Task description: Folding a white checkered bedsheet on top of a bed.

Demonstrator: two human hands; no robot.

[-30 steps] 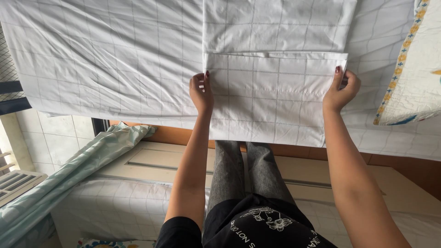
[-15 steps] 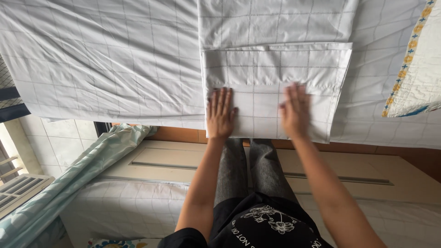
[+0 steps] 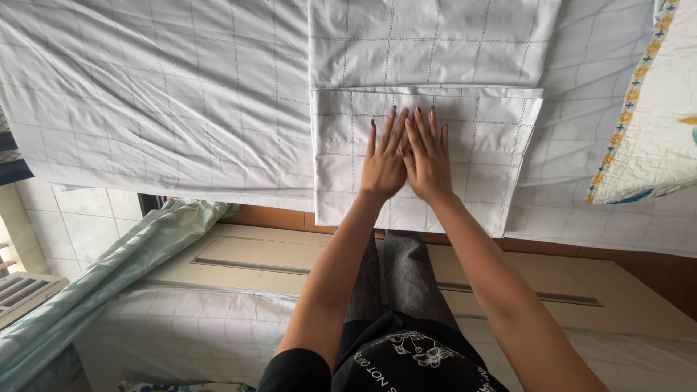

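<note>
Closest to the camera is the person's own lap: black printed top and grey trousers. They're standing right up against the bed, which has a wooden edge showing under the sheet. Off to the lower left a pale green curtain hangs in folds next to a tiled wall.

Both arms reach forward and meet in the middle. Left hand and right hand lie flat, side by side, thumbs touching, on the folded pillowcase. Fingers are straight and only slightly spread, so nothing is gripped, just palms pressing down. My read is that flat hands like this are for squashing the fold and pushing the air out, since the cloth under them looks smooth while its edges sit a bit puffy.

The pillowcase is white with a thin grey grid and sits at the near edge of the bed, its lower hem hanging just over the side — the doubled-over top layer ends in a crisp line right above the fingertips. It lies on a bedsheet of the same pattern, which is creased on the left. Far right, a quilt with a yellow and blue border overlaps the sheet.
</note>
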